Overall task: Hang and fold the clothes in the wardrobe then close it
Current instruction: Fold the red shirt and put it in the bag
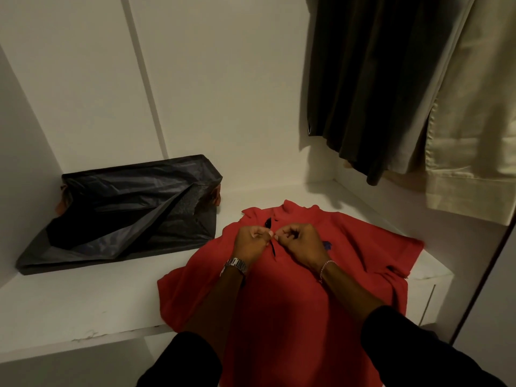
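Note:
A red polo shirt [282,308] lies front-up on the white wardrobe shelf [83,303], its hem hanging over the front edge. My left hand [251,243] and my right hand [300,241] meet at the shirt's button placket below the collar. Each pinches one edge of the placket, fingers curled. A small dark logo shows on the chest beside my right hand. A watch sits on my left wrist, a thin bracelet on my right.
A dark grey plastic bag [125,210] over a flat box lies at the shelf's back left. A dark garment [368,79] and cream trousers [469,121] hang at the upper right. The wardrobe's right edge [491,247] runs down beside the shelf.

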